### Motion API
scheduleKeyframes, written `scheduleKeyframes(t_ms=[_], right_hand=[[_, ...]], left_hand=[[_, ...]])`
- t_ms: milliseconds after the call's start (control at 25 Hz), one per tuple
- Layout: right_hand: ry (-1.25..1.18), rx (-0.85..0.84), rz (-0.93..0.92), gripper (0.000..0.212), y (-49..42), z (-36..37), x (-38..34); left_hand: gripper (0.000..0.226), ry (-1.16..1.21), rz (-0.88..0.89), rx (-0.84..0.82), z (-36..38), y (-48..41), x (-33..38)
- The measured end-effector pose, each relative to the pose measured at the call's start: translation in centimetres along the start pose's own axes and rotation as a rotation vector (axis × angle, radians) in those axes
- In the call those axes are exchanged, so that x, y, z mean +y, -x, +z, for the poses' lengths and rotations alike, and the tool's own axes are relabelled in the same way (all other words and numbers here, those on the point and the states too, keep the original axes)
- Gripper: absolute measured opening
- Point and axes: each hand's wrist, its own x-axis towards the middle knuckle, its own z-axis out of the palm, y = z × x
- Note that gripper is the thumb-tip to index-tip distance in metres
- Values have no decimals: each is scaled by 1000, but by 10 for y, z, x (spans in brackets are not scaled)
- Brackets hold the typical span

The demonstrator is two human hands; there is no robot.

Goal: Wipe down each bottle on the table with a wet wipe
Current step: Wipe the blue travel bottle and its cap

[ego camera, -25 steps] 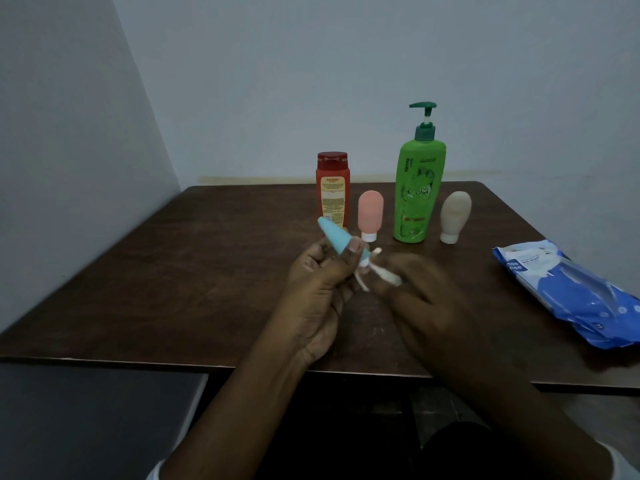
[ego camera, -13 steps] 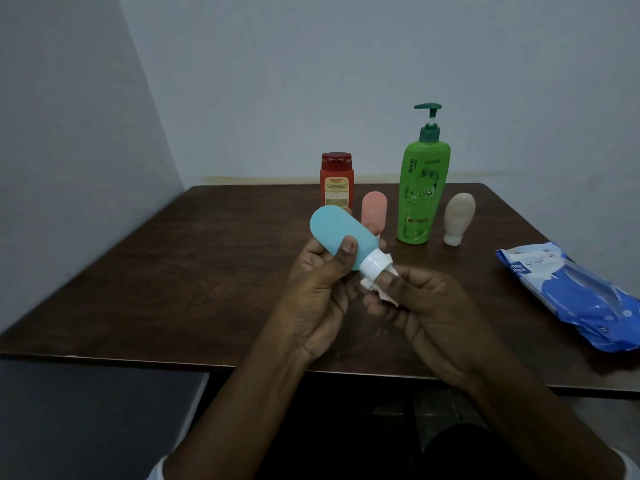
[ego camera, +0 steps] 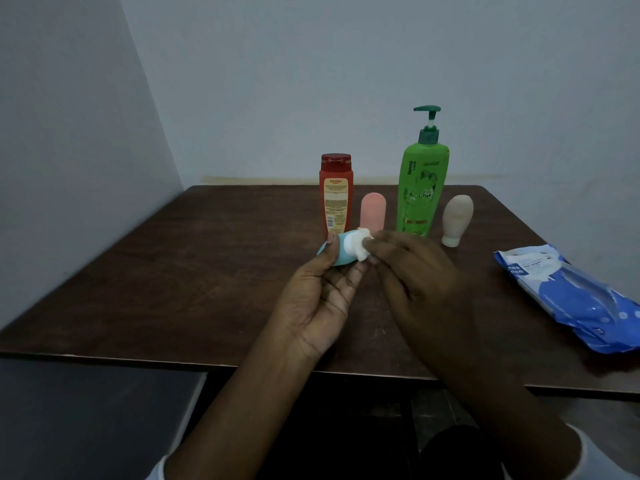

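Just before the red bottle, the left hand grips the blue bottle sideways, cap toward the right hand, which pinches the wipe onto that cap, likely to scrub it. The green bottle stands right of the red bottle.

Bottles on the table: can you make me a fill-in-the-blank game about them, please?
The bottle in the left hand is coloured ____.
The right hand presses a wet wipe against that bottle's white ____.
The tall pump bottle is coloured ____.
The wipes pack lies to the ____ of both hands.
Missing words: blue, cap, green, right.
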Motion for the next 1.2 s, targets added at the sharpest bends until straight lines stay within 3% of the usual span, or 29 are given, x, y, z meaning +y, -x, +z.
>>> scheduleKeyframes(t_ms=[120,280,400,560,720,840,920,1080,1200], right_hand=[[14,6,24,33,0,6,1],[27,-69,-78,31,-2,4,-4],[3,-4,63,27,-8,1,-1],[-15,-32,-23,24,-4,0,-5],[-115,4,154,26,-4,-2,-1],[-138,-55,99,27,-2,-8,-9],[-179,-32,162,24,-8,-8,-4],[-365,-111,289,20,-5,-6,-6],[-470,-141,346,21,-8,-8,0]], left_hand=[[28,-20,15,14,0,1,2],[41,-80,8,11,-2,2,3],[51,-40,-3,13,-1,7,1],[45,-44,21,11,2,8,3],[34,-58,29,0,-2,9,1],[29,-78,47,-10,-2,8,1],[34,-93,91,-3,-3,7,0],[38,-304,208,22,-12,1,10],[43,-737,396,117,-19,-32,49]])
